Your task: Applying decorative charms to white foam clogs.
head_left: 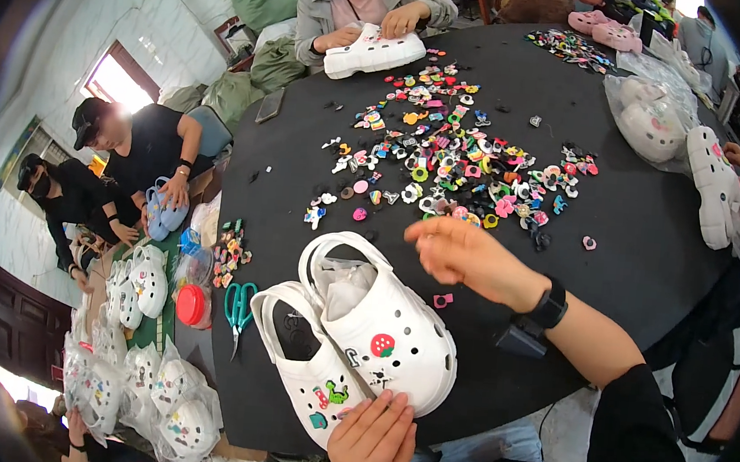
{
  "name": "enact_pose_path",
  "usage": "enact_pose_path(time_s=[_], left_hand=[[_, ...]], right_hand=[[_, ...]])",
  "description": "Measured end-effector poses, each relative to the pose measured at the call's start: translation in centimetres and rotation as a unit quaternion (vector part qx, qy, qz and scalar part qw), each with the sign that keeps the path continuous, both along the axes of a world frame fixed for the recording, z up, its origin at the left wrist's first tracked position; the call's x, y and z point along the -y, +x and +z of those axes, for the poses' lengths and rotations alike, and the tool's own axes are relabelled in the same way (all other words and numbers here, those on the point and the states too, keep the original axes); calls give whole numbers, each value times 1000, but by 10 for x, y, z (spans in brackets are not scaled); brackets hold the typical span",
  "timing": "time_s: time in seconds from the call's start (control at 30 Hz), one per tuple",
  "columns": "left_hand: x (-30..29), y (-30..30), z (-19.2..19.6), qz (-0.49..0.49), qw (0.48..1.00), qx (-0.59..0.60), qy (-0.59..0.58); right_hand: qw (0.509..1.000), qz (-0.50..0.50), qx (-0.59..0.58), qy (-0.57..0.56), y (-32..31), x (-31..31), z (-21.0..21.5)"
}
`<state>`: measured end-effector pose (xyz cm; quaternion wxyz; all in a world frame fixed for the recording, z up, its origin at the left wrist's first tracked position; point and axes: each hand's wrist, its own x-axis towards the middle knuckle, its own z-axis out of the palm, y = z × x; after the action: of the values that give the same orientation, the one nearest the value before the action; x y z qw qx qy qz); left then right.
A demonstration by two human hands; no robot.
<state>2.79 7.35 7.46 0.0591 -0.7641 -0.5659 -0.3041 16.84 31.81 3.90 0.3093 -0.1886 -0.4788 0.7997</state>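
A pair of white clogs sits on the black table before me, heels away. The left clog [290,359] bears a green dinosaur charm [337,393] and a few other small charms. On the right clog [418,343], which has white stuffing inside, there is a red strawberry charm [383,345]. My left hand [373,441] grips the left clog at its toe, fingers lying over the toes of the pair. Above the table, just past the right clog, my right hand [472,258] is loosely bent with fingers apart, near the heap of shoe charms [445,163]. Nothing shows in it.
Green-handled scissors [238,312] lie left of the clogs, near a red-lidded jar [192,304]. A phone [270,106] lies farther off. Bagged clogs [186,408] crowd the left. Across the table a person holds a white clog [375,52]; others work at both sides.
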Motion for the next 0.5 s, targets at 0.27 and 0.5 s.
enact_pose_path(time_s=[0.27, 0.5], left_hand=[[-4, 1, 7, 2, 1000, 0, -1], [1, 3, 6, 8, 1000, 6, 7]], right_hand=[[776, 5, 102, 623, -8, 55, 25], [779, 17, 99, 619, -14, 56, 25]])
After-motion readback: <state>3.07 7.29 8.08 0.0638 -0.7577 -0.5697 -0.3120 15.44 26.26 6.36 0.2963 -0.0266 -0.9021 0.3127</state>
